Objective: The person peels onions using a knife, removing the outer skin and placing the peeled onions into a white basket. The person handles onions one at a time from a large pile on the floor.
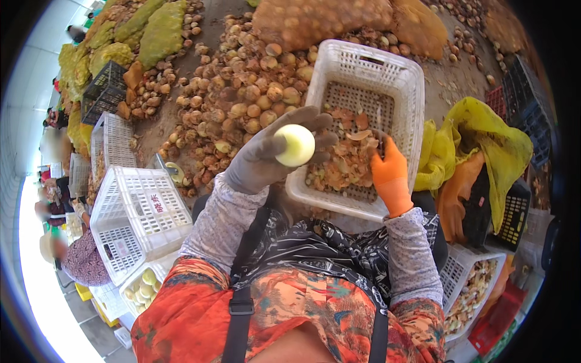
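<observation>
My left hand [277,152], in a grey glove, holds a peeled pale onion [296,145] against its palm, fingers spread beside it. In an orange glove with dark fingertips, my right hand [389,174] is over the right side of a white plastic crate [411,113]. Its fingertips are bent close to the loose onion skins [342,165] in that crate; whether they grip a skin or a small tool cannot be made out. Beyond my left hand lies a large heap of unpeeled onions [254,97].
Full mesh sacks [322,20] lie beyond the heap. White crates [159,208] stand at left, one holding peeled onions [144,288]. At right are a yellow mesh sack [492,122], a black crate [515,213] and a crate of onion scraps [472,295]. People [86,258] work at far left.
</observation>
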The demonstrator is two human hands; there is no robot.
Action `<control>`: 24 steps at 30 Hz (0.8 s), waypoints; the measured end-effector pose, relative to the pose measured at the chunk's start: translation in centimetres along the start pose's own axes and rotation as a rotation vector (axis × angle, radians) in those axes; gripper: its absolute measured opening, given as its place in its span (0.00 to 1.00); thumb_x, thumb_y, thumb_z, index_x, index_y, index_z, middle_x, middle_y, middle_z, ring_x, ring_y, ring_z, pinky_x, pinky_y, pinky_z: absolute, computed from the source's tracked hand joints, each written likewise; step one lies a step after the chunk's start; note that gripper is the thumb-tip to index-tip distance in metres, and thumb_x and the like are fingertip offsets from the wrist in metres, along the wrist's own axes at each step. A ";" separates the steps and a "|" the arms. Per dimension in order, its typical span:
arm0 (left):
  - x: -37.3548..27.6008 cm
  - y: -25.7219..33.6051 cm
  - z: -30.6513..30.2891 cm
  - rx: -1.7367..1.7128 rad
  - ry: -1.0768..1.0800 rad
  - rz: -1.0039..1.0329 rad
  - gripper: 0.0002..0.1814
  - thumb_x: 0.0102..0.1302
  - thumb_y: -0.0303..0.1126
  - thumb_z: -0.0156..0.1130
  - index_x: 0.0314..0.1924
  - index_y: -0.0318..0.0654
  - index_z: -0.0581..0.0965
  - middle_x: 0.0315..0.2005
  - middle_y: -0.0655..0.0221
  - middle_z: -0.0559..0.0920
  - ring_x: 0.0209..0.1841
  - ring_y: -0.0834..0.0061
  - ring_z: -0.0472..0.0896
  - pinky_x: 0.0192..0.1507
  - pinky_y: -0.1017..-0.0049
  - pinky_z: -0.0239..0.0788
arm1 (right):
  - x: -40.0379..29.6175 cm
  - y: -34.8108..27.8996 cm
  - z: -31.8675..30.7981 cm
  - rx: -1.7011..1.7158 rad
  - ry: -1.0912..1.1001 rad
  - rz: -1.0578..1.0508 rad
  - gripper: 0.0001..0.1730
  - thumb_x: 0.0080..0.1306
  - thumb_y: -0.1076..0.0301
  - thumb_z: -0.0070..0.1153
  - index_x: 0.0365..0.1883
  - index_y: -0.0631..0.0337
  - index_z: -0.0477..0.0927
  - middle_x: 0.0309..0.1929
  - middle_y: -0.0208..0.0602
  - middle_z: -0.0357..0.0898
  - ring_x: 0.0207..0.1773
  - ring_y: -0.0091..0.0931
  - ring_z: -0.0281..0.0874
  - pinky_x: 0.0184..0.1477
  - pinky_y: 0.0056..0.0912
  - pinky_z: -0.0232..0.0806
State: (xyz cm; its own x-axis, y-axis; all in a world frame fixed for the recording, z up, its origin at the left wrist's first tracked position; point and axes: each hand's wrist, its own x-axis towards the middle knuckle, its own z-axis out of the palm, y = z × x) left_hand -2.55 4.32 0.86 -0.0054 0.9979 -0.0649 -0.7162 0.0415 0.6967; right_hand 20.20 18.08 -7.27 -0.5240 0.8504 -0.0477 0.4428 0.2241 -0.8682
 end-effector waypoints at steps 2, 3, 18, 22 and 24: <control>-0.1 0.1 -0.2 -0.201 -0.008 0.017 0.42 0.70 0.56 0.59 0.72 0.33 0.63 0.68 0.49 0.70 0.66 0.50 0.73 0.63 0.53 0.72 | -0.2 3.4 1.7 -0.222 -0.095 0.008 0.24 0.71 0.68 0.53 0.64 0.68 0.71 0.47 0.47 0.83 0.45 0.29 0.82 0.49 0.30 0.72; -0.5 0.5 -0.9 -0.262 0.013 0.019 0.41 0.70 0.56 0.59 0.72 0.33 0.64 0.67 0.49 0.71 0.66 0.50 0.74 0.61 0.54 0.74 | -0.3 4.4 2.4 -0.335 -0.142 0.001 0.25 0.71 0.68 0.53 0.65 0.69 0.70 0.49 0.49 0.83 0.47 0.30 0.82 0.51 0.31 0.72; -35.8 19.6 -5.7 1.411 1.743 0.467 0.24 0.69 0.38 0.67 0.58 0.30 0.75 0.48 0.54 0.83 0.46 0.68 0.83 0.47 0.75 0.78 | -6.9 2.3 2.6 -0.879 -0.807 0.138 0.31 0.67 0.60 0.49 0.69 0.54 0.68 0.53 0.57 0.82 0.57 0.49 0.80 0.57 0.49 0.72; -47.6 16.1 -11.3 1.563 1.830 -0.044 0.26 0.64 0.38 0.68 0.56 0.27 0.77 0.49 0.45 0.83 0.52 0.49 0.83 0.58 0.62 0.72 | -8.0 1.1 3.5 -1.062 -0.885 0.146 0.28 0.67 0.61 0.54 0.67 0.49 0.74 0.62 0.46 0.79 0.61 0.43 0.80 0.60 0.47 0.73; -49.0 15.1 -12.0 1.580 1.783 -0.199 0.26 0.63 0.39 0.67 0.56 0.27 0.77 0.49 0.45 0.84 0.53 0.47 0.82 0.59 0.60 0.71 | -9.5 -0.1 2.7 -1.058 -0.830 0.060 0.24 0.68 0.61 0.51 0.63 0.50 0.77 0.58 0.48 0.81 0.59 0.45 0.80 0.59 0.48 0.72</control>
State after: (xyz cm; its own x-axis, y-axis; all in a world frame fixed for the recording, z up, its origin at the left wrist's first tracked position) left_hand -21.49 -44.55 5.98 -0.9922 0.0275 0.1218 0.0687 0.9350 0.3481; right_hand 23.21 8.66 -8.09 -0.6000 0.4187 -0.6817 0.6281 0.7743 -0.0772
